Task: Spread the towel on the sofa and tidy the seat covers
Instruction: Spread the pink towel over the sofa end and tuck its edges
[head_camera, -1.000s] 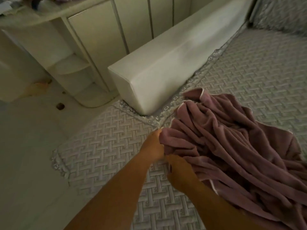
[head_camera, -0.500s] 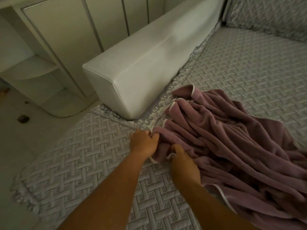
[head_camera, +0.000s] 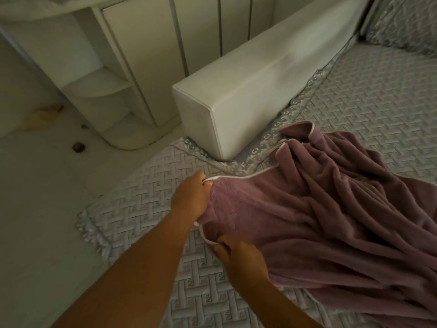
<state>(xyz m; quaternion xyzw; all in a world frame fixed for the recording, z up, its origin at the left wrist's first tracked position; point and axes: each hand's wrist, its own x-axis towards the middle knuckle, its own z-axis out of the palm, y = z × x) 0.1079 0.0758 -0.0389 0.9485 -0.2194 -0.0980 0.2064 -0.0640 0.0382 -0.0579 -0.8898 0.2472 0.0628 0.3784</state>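
A mauve towel (head_camera: 319, 216) with a thin white edge lies crumpled on the grey quilted seat cover (head_camera: 151, 209) of the sofa. My left hand (head_camera: 190, 200) pinches the towel's white-trimmed corner near the armrest end. Lower down, my right hand (head_camera: 238, 259) grips the same edge. Between the two hands that edge is pulled straight and a flat patch of towel shows. Further right the towel stays bunched in deep folds and runs out of the frame.
The white padded armrest (head_camera: 248, 98) stands just beyond the towel. Left of it are white cabinets with curved corner shelves (head_camera: 99, 86) and a pale floor (head_camera: 35, 209) with small marks. A patterned back cushion (head_camera: 406, 24) sits at the top right.
My hands have moved apart along the towel's edge, the left one up and left, the right one down. The corner between them has opened out flat from a bunch.
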